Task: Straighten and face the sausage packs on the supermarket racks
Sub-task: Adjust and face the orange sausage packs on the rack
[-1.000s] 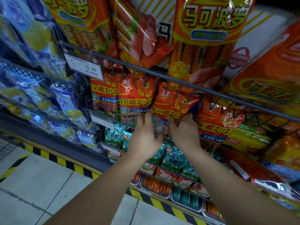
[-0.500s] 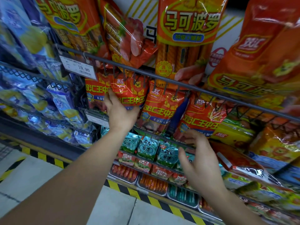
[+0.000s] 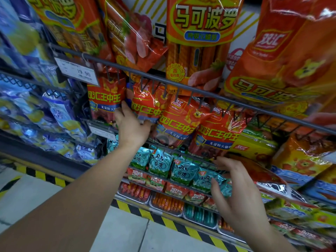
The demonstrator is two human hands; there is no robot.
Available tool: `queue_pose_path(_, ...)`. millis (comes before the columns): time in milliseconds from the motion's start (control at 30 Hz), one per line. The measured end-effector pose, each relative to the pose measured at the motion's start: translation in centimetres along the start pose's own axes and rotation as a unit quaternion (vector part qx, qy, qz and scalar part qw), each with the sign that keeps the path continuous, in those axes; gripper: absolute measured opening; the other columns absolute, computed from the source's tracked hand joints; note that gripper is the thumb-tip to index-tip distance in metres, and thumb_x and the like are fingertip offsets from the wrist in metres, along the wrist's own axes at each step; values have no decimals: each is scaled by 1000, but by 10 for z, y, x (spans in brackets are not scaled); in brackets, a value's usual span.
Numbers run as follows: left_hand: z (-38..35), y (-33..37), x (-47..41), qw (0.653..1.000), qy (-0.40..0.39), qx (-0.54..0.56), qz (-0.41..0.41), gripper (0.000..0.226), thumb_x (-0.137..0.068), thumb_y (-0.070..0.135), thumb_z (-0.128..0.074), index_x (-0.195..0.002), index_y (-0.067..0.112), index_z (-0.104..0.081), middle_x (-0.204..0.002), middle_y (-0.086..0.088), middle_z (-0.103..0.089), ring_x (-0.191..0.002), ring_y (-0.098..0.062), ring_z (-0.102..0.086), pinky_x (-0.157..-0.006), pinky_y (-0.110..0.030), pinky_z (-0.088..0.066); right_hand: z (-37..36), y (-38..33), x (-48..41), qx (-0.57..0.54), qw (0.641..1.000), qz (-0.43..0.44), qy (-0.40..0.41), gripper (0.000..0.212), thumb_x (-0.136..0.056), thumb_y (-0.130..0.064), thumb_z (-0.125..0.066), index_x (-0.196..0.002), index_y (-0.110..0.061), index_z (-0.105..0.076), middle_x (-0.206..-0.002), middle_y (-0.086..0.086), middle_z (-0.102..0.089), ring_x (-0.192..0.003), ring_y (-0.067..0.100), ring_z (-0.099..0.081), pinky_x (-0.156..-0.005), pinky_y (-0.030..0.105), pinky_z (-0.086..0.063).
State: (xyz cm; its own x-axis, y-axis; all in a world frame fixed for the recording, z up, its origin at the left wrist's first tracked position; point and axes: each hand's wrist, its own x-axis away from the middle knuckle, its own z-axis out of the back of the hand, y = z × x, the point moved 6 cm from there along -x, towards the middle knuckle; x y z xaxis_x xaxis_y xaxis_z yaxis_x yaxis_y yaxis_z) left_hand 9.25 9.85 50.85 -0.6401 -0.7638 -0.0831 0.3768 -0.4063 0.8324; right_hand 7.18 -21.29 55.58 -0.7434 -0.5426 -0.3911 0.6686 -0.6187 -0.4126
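Several red sausage packs hang in a row from hooks under a grey rail (image 3: 181, 87). The first pack (image 3: 104, 99) hangs straight; the second (image 3: 148, 106), third (image 3: 179, 122) and fourth (image 3: 218, 135) lean and overlap. My left hand (image 3: 131, 127) grips the lower left edge of the second pack, thumb in front and the other fingers mostly hidden behind it. Held apart from the packs, my right hand (image 3: 236, 193) is spread and holds nothing, its fingertips just under the fourth pack's bottom edge.
Big orange sausage packs (image 3: 201, 33) stand on the rack above. A price tag (image 3: 78, 73) hangs at the rail's left. Teal packs (image 3: 160, 162) and trays of small sausages (image 3: 167, 202) fill lower racks. Blue bags (image 3: 60, 110) at left, yellow box (image 3: 252, 148) at right, striped floor edge (image 3: 145, 213).
Both hands left the third red pack. My left hand moved left and took hold of the second pack's edge. My right hand dropped away and now hovers under the fourth pack.
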Motion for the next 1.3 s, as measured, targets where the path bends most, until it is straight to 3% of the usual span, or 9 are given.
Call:
queue_pose_path(167, 0, 11, 35, 995, 56, -48, -66, 82, -84, 18, -69, -149, 0, -23, -138, -17, -30, -127, -38, -35, -91, -40, -44, 24, -6, 22, 23, 993, 102, 56, 36, -90, -23, -56, -124, -14, -54, -118, 0, -61, -116, 15, -56, -98, 25, -46)
queue_pose_path(300, -10, 25, 53, 992, 51, -46, -104, 75, -81, 19, -68, -143, 2, -29, -134, -15, -31, -123, -40, -38, -86, -55, -49, 51, 7, 36, 67, 985, 112, 116, 35, -84, -16, -65, -118, -11, -58, -112, 7, -65, -110, 21, -60, -101, 22, -41)
queue_pose_path(433, -26, 44, 68, 987, 14, -75, -142, 82, -80, 22, -69, -148, 6, -26, -143, -17, -28, -131, -41, -32, -86, -56, -51, 70, 33, 53, 140, 978, 44, 150, 41, -80, -20, -69, -118, -10, -58, -116, 12, -62, -107, 32, -58, -91, 37, -46)
queue_pose_path(567, -34, 46, 62, 987, -25, -127, -100, 100, -82, 52, -68, -155, 21, -8, -158, -14, -9, -140, -45, -24, -94, -58, -48, 68, 63, 60, 197, 975, -43, 95, 59, -81, -24, -78, -130, -8, -51, -129, 11, -52, -117, 35, -51, -81, 47, -55)
queue_pose_path(667, -38, 50, 63, 980, -26, -174, -96, 108, -77, 59, -70, -154, 16, -7, -156, -19, -10, -138, -47, -26, -90, -56, -51, 61, 79, 54, 219, 971, -78, 51, 65, -74, -25, -82, -130, -10, -53, -123, 11, -57, -117, 32, -49, -69, 43, -58)
queue_pose_path(767, -50, 54, 69, 985, -26, -156, -75, 113, -75, 55, -76, -152, 6, -10, -147, -23, -20, -133, -49, -29, -87, -52, -51, 62, 84, 43, 218, 971, -82, 57, 54, -77, -22, -80, -125, -12, -58, -111, 10, -64, -107, 31, -55, -55, 36, -55)
queue_pose_path(900, -66, 55, 68, 986, -29, -157, -42, 126, -69, 60, -78, -153, 9, 1, -152, -23, -16, -137, -52, -24, -95, -56, -47, 68, 84, 24, 213, 973, -50, 74, 41, -82, -21, -73, -120, -9, -64, -103, 11, -69, -98, 36, -61, -61, 39, -55)
queue_pose_path(1200, -63, 57, 58, 989, 15, -144, -30, 114, -70, 59, -78, -147, 4, -15, -144, -26, -28, -128, -51, -36, -86, -54, -50, 99, 83, -15, 185, 972, -19, 143, 31, -97, -27, -55, -119, -7, -64, -100, 9, -65, -97, 32, -54, -63, 38, -49)
queue_pose_path(1300, -63, 55, 57, 990, 19, -137, -33, 114, -69, 59, -79, -147, 4, -16, -143, -26, -29, -127, -51, -37, -84, -55, -51, 105, 79, -23, 184, 973, -25, 137, 27, -99, -27, -58, -118, -8, -62, -101, 9, -64, -97, 29, -53, -55, 34, -45)
